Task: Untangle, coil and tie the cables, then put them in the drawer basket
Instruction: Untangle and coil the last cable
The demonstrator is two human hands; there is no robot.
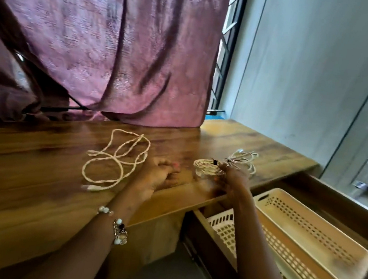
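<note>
- Your right hand (pixel 231 178) pinches the coiled cable (pixel 207 167) at centre frame, near its dark tie (pixel 215 161); snug the tie before lifting.
- Your left hand (pixel 162 174) rests on the table (pixel 32 185), fingers loosely curled, holding nothing.
- The loose cable (pixel 115 158) lies left of centre.
- The basket (pixel 319 241) waits lower right.
</note>
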